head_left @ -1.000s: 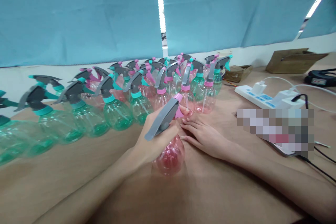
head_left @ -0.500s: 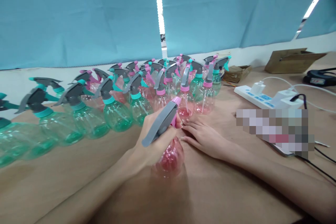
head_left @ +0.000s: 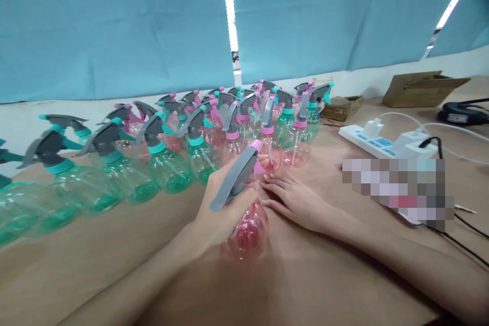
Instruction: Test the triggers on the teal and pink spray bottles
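Observation:
A pink spray bottle (head_left: 248,237) with a grey lever and pink nozzle stands on the table in front of me. My left hand (head_left: 225,204) is wrapped round its neck below the sprayer head, and its fingertips are partly hidden behind the bottle. Flat on the table just right of the bottle lies my right hand (head_left: 292,198), its fingers stretched toward it and holding nothing. Behind both hands stand several more pink spray bottles (head_left: 296,148). Green spray bottles (head_left: 170,168) with grey and turquoise heads form a slanting row to the left.
To the right lies a white power strip (head_left: 362,141) with plugs and cables. A blurred-out flat object (head_left: 397,188) is in front of it. Farther back are cardboard boxes (head_left: 416,92) and a black device (head_left: 458,113). A blue curtain (head_left: 153,25) hangs behind the table.
The sprayer head in my left hand has turned slightly, and the pink trigger now shows more beside the fingers. My right hand stays flat in place. The view has shifted a little.

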{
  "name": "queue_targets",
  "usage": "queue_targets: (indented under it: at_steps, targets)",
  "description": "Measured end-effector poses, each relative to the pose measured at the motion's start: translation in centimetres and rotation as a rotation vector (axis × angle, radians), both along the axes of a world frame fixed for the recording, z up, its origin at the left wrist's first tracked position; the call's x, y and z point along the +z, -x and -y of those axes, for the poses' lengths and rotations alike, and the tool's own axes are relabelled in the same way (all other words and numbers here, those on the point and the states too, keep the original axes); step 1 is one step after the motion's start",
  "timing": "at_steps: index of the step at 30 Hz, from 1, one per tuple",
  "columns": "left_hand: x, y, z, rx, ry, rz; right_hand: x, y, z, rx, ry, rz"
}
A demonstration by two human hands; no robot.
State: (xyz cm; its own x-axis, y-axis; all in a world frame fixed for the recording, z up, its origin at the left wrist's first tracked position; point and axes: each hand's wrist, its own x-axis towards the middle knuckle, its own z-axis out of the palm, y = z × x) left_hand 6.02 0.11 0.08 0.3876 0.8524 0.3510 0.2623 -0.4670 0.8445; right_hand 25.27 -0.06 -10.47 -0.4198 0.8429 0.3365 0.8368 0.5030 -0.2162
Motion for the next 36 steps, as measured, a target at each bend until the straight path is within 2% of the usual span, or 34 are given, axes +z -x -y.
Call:
queue_targets:
  at_steps: [6, 36]
  targets:
    - [-0.29, 0.02, -0.15, -0.026, -0.048, 0.002, -0.18, -0.11, -0.10, 0.005, -0.002, 0.004]
    - [-0.33, -0.02, -0.14, -0.019, -0.035, -0.008, -0.06, -0.09, -0.02, 0.002, -0.020, -0.012]
